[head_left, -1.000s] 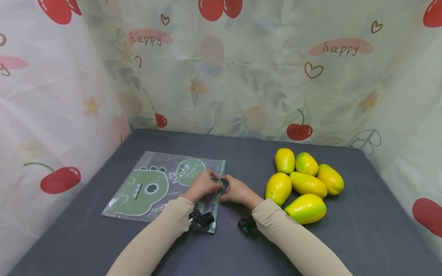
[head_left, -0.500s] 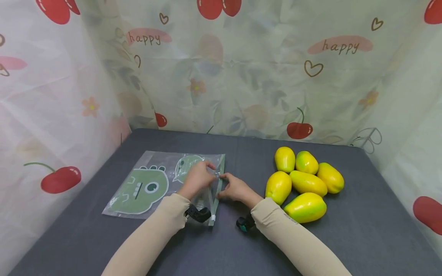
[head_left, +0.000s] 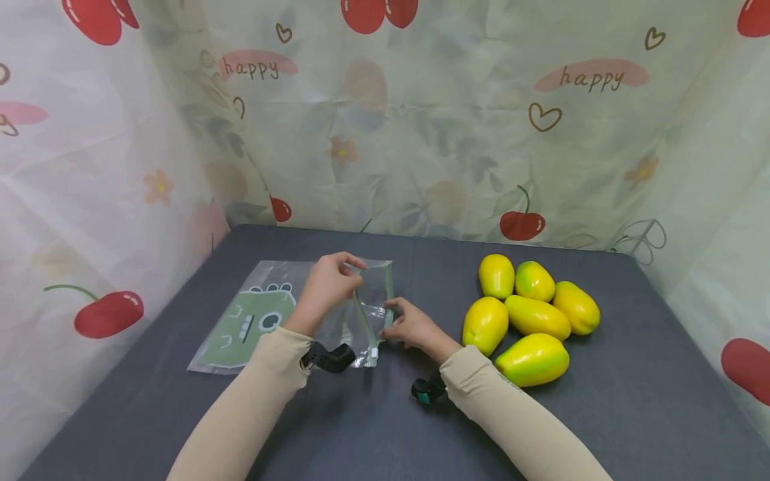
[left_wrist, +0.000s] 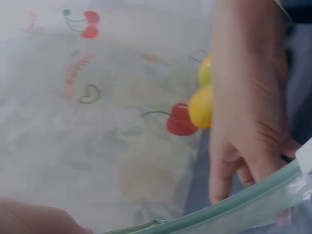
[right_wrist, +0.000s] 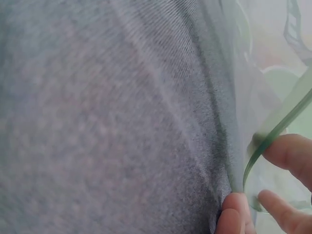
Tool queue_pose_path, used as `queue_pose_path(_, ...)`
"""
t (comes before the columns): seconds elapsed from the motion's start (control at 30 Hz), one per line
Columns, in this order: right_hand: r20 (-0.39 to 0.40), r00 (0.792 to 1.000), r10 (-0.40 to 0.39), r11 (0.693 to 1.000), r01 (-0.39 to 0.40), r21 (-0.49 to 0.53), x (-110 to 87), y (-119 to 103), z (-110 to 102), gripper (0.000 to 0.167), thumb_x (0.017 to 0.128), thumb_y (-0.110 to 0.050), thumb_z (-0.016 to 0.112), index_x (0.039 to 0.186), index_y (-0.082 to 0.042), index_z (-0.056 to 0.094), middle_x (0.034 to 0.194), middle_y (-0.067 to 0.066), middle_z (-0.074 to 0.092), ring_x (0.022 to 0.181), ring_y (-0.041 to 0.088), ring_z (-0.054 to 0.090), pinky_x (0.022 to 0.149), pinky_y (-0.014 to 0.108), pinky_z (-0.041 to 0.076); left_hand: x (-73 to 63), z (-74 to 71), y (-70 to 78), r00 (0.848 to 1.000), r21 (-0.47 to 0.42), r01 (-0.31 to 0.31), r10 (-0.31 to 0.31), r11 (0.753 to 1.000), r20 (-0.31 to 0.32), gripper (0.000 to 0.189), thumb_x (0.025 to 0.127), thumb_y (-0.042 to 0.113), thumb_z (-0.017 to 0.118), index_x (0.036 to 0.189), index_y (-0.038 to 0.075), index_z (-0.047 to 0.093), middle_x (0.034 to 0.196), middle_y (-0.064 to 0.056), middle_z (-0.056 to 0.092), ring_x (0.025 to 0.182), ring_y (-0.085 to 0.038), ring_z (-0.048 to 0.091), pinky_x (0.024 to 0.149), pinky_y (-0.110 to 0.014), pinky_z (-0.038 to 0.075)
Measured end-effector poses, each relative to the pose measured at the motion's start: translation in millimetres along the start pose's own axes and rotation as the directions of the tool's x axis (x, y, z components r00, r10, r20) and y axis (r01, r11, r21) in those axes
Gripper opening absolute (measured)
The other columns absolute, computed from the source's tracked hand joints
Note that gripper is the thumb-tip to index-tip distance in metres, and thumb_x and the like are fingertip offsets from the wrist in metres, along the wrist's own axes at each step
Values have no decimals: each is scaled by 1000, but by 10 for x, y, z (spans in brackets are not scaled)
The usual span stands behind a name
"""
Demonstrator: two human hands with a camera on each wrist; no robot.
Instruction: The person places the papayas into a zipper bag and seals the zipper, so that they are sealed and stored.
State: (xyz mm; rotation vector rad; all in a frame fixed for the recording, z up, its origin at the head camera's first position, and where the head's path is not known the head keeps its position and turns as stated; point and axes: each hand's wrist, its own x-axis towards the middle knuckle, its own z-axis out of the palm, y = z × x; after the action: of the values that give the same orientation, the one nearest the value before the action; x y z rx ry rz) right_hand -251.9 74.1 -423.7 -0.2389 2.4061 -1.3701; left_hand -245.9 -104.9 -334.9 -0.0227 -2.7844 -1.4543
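Observation:
A clear zip bag (head_left: 246, 327) with a green cartoon print lies on the dark table, its mouth toward the right. My left hand (head_left: 327, 287) pinches the upper layer at the green zip strip and holds it raised, so the mouth gapes. Across the mouth, my right hand (head_left: 418, 327) grips the lower edge between thumb and fingers. In the left wrist view the green strip (left_wrist: 229, 207) bows between both hands, and a white slider (left_wrist: 305, 156) sits at its end. The right wrist view shows fingertips (right_wrist: 287, 153) at the bag's edge.
Several yellow-green mangoes (head_left: 535, 318) lie grouped on the right of the table (head_left: 385, 427), just beyond the right forearm. A printed cloth (head_left: 445, 133) hangs behind and along both sides. A thin wire (head_left: 646, 240) shows at the back right corner.
My left hand has moved up and to the left, lifting the bag's upper layer away from the lower one, so the mouth has opened. My right hand has stayed nearly still at the edge.

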Motion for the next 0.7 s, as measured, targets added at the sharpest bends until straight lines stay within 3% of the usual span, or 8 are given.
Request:
queue_pose_path(0.27, -42, 999, 16, 989, -10, 147, -2, 37, 5, 62, 83, 2, 67, 140, -8, 44, 67, 1, 58, 55, 11, 50, 50, 24, 42, -40, -156, 70, 1000, -79, 17, -19, 997, -22, 32, 83, 7, 57, 112, 13, 70, 94, -9, 65, 70, -21, 64, 65, -36, 54)
queue_pose_path(0.53, -73, 997, 26, 985, -13, 174, -42, 76, -31, 62, 80, 3, 63, 139, -9, 45, 88, 12, 68, 64, 15, 58, 56, 29, 50, -49, -309, 34, 999, -153, 5, -10, 988, -34, 29, 87, 8, 57, 113, 9, 69, 98, -11, 63, 75, -23, 66, 78, -43, 57)
queue_pose_path(0.7, -80, 996, 30, 982, -15, 187, -69, 80, -55, 61, 81, 1, 64, 139, -9, 46, 90, 14, 69, 67, 16, 61, 59, 30, 52, -43, -374, -6, 999, -197, 10, -17, 980, -33, 28, 88, 9, 58, 115, 4, 68, 108, -15, 65, 80, -20, 65, 80, -41, 57)
